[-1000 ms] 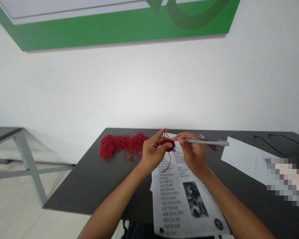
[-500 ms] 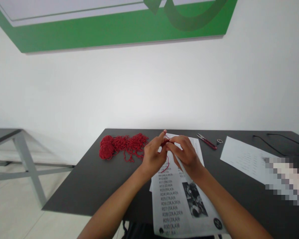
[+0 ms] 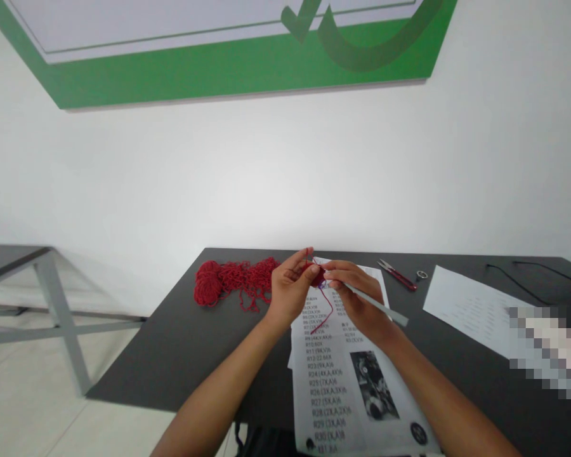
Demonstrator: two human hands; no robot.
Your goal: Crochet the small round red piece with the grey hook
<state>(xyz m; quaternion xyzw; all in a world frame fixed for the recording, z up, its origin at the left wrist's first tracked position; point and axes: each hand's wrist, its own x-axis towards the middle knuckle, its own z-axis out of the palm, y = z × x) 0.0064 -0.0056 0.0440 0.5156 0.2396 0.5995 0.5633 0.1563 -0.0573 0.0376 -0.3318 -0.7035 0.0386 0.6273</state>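
A small red crocheted piece (image 3: 318,275) is pinched in my left hand (image 3: 290,285), whose index finger points up with red yarn over it. My right hand (image 3: 359,295) is closed around a pale, slim hook handle (image 3: 380,306), with its fingertips at the right side of the piece. A loose red strand (image 3: 330,312) hangs below onto the printed pattern sheet (image 3: 326,381). To the left of my hands lies a red yarn ball (image 3: 208,284) with a tangled heap of yarn (image 3: 257,277) beside it.
Red-handled snips (image 3: 400,277) and a small metal ring (image 3: 421,275) lie behind my right hand on the dark table (image 3: 171,355). Farther right are a white paper (image 3: 471,304) and black glasses (image 3: 518,285). Another table (image 3: 9,260) stands at the left.
The hook handle has swung from pointing steeply down to a flatter slant toward the right. My left thumb now lies over the red piece, and the view has shifted slightly.
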